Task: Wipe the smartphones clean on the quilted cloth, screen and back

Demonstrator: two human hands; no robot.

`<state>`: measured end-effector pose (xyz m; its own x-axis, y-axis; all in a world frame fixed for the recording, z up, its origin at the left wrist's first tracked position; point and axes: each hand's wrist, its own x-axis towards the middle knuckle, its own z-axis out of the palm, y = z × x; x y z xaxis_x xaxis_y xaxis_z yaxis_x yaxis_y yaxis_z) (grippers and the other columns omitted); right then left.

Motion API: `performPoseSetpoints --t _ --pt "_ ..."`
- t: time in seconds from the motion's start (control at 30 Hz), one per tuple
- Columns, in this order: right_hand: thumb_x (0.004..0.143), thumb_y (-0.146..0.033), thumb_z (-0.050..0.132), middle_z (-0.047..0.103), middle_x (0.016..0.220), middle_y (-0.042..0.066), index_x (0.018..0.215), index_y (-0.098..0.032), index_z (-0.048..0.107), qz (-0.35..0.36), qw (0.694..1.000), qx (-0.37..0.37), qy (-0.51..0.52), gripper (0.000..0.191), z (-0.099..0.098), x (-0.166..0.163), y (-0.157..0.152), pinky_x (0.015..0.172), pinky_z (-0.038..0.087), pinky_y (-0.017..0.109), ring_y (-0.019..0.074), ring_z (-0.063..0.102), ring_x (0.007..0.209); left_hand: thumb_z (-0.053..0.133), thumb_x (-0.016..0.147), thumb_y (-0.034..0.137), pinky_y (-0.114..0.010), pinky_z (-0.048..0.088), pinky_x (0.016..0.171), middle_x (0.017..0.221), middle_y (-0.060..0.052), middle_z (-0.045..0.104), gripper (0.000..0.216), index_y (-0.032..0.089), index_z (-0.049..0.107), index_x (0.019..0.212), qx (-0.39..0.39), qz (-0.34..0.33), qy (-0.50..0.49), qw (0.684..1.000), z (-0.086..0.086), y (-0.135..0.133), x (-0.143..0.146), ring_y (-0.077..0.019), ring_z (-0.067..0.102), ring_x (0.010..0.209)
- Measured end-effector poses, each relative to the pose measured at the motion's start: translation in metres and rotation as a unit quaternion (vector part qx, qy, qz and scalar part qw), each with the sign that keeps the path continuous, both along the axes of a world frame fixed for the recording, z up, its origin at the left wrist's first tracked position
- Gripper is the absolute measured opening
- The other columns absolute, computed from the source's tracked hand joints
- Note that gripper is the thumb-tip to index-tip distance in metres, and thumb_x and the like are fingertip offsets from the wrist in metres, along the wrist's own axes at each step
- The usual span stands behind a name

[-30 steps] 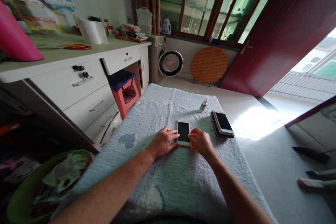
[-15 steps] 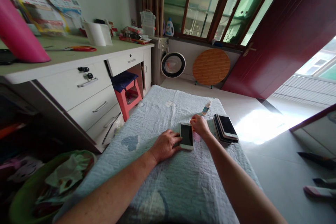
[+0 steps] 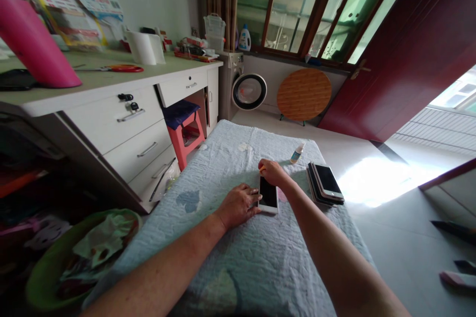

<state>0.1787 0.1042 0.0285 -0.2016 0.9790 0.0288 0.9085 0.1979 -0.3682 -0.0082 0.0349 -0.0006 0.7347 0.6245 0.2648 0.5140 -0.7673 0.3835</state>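
Observation:
A white smartphone [image 3: 268, 197] with a dark screen lies face up on the quilted cover. My left hand [image 3: 240, 203] holds its left edge, with fingertips reaching onto the screen side and the thumb near the lower corner. Over the phone's top end, my right hand [image 3: 273, 172] is closed around a small orange thing [image 3: 262, 169]; most of it is hidden by the fingers. A pink patch [image 3: 282, 195] shows beside the phone, partly behind my right wrist. To the right sits a stack of phones [image 3: 327, 183], and a small spray bottle [image 3: 296, 153] stands beyond my right hand.
A white desk [image 3: 122, 126] with drawers runs along the left, a red stool [image 3: 188, 138] under it. A green basket [image 3: 40, 267] of cloths stands at lower left. The washing machine [image 3: 228, 84] has its door open; a round wooden board [image 3: 303, 94] leans by the wall.
My right hand has moved left, from the phone's upper right edge to across its top end. My left hand stays at the phone's left edge. The whole view has shifted slightly.

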Motion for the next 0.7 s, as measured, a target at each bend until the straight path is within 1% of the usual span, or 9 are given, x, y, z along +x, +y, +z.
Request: performPoseSetpoints --t 0.13,0.23,0.3,0.37,0.43,0.5,0.6,0.7 --pt "0.076 -0.008 0.052 0.068 0.084 0.002 0.096 -0.016 0.065 0.047 0.998 -0.007 0.034 0.025 -0.001 -0.005 0.000 0.071 0.040 0.020 0.0136 0.059 0.077 0.063 0.086 0.038 -0.039 0.045 0.096 0.120 -0.007 0.065 0.035 0.021 0.065 0.116 0.004 0.007 -0.005 1.000 -0.004 0.001 0.000 -0.0241 0.057 0.107" --pt "0.079 -0.010 0.052 0.067 0.089 0.004 0.099 -0.015 0.065 0.061 0.997 0.028 0.044 0.025 -0.004 -0.004 -0.002 0.073 0.041 0.021 0.0130 0.059 0.078 0.064 0.086 0.038 -0.038 0.044 0.097 0.117 -0.006 0.065 0.032 0.022 0.066 0.114 0.002 0.017 -0.011 1.000 -0.005 0.001 0.001 -0.0233 0.057 0.107" --pt "0.081 -0.009 0.050 0.065 0.091 0.007 0.092 -0.013 0.067 0.062 0.996 0.060 0.035 0.021 -0.008 -0.002 -0.004 0.077 0.040 0.023 0.0146 0.057 0.082 0.065 0.084 0.040 -0.037 0.045 0.096 0.113 -0.006 0.065 0.033 0.021 0.066 0.112 -0.001 0.024 -0.015 1.000 -0.003 0.000 0.000 -0.0237 0.057 0.105" --pt "0.082 -0.008 0.049 0.063 0.087 0.008 0.084 -0.013 0.069 0.066 0.995 0.066 0.022 0.021 -0.011 -0.002 -0.008 0.081 0.039 0.026 0.0160 0.056 0.082 0.064 0.083 0.047 -0.039 0.045 0.094 0.111 -0.008 0.063 0.042 0.019 0.063 0.113 -0.003 0.041 -0.021 0.999 -0.002 -0.002 0.000 -0.0258 0.057 0.104" --pt "0.082 -0.008 0.049 0.062 0.084 0.008 0.083 -0.015 0.071 0.080 0.995 0.062 0.011 0.023 -0.013 -0.002 -0.014 0.083 0.038 0.027 0.0167 0.054 0.083 0.063 0.080 0.054 -0.042 0.043 0.095 0.115 -0.011 0.060 0.056 0.016 0.055 0.121 -0.002 0.063 -0.032 0.998 -0.003 -0.002 0.001 -0.0289 0.055 0.107" --pt "0.082 -0.008 0.048 0.060 0.086 0.007 0.083 -0.016 0.072 0.093 0.994 0.057 -0.004 0.024 -0.014 -0.004 -0.020 0.083 0.037 0.027 0.0170 0.052 0.086 0.063 0.078 0.055 -0.046 0.042 0.096 0.121 -0.014 0.057 0.069 0.015 0.043 0.131 0.002 0.080 -0.047 0.996 -0.006 -0.002 0.001 -0.0312 0.052 0.112" --pt "0.082 -0.008 0.047 0.056 0.086 0.007 0.080 -0.015 0.071 0.099 0.994 0.037 -0.020 0.025 -0.012 -0.009 -0.032 0.081 0.036 0.027 0.0163 0.049 0.084 0.066 0.075 0.048 -0.048 0.039 0.098 0.131 -0.016 0.050 0.082 0.017 0.027 0.140 0.014 0.095 -0.073 0.993 -0.012 -0.002 0.003 -0.0330 0.049 0.118" --pt "0.081 -0.008 0.048 0.054 0.084 0.006 0.079 -0.016 0.070 0.105 0.994 0.023 -0.019 0.024 -0.010 -0.014 -0.046 0.080 0.035 0.027 0.0156 0.047 0.082 0.069 0.072 0.043 -0.049 0.037 0.100 0.137 -0.018 0.045 0.092 0.017 0.019 0.144 0.026 0.101 -0.088 0.991 -0.016 -0.002 0.003 -0.0350 0.045 0.121"
